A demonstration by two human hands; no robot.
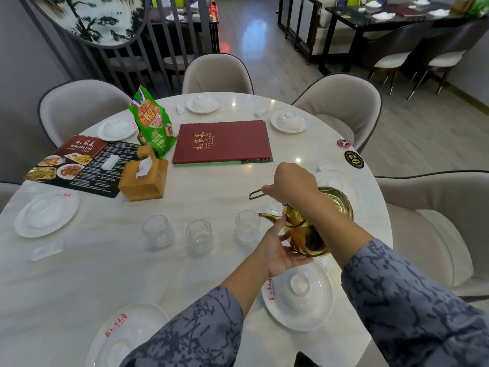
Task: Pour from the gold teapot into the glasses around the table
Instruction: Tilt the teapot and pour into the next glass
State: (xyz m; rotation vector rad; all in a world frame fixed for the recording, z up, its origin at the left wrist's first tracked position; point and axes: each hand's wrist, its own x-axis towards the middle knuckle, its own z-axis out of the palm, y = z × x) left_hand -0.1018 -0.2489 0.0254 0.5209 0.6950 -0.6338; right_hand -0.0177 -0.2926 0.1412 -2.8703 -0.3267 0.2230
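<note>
Above the near right part of the round table [211,197], the gold teapot [312,234] hangs tilted, its spout pointing left toward the rightmost of three empty glasses [247,225]. The right hand [291,185] is closed around the teapot's wire handle from above. The left hand [280,250] lies open with fingers spread, palm cupped under the teapot's base and one finger touching below the spout. The middle glass [199,235] and left glass [157,230] stand in a row beside it. A red menu [222,141] lies farther back
</note>
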